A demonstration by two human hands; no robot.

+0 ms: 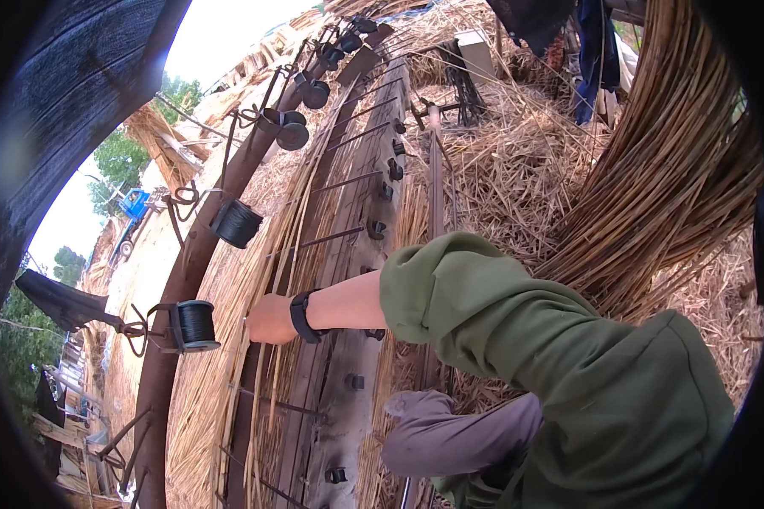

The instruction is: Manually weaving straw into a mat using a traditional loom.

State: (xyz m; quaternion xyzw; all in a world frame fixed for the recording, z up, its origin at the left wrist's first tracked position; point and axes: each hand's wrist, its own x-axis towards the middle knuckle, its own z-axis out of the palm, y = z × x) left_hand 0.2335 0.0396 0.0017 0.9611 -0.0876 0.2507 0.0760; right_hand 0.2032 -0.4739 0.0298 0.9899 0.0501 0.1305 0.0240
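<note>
My right hand [272, 321], its arm in a rolled green sleeve and a black band on the wrist, reaches across to the left over the long layer of straw-coloured reeds [202, 407]. Its fingers are curled closed at the edge of the reeds. A tiny bright spot shows at the fingertips, but what they grip is too small to make out. Just left of the hand hangs a spool of black wire [199, 325], with a second spool [236, 223] beyond it. My left hand is out of view.
A curved brown pipe [163, 373] carries the spools along the left. Beside the reeds runs a long beam [335, 424] with rods and dark fittings. A big reed bundle [666, 195] leans at right over loose straw [518, 170]. A blue truck [133, 206] stands far left.
</note>
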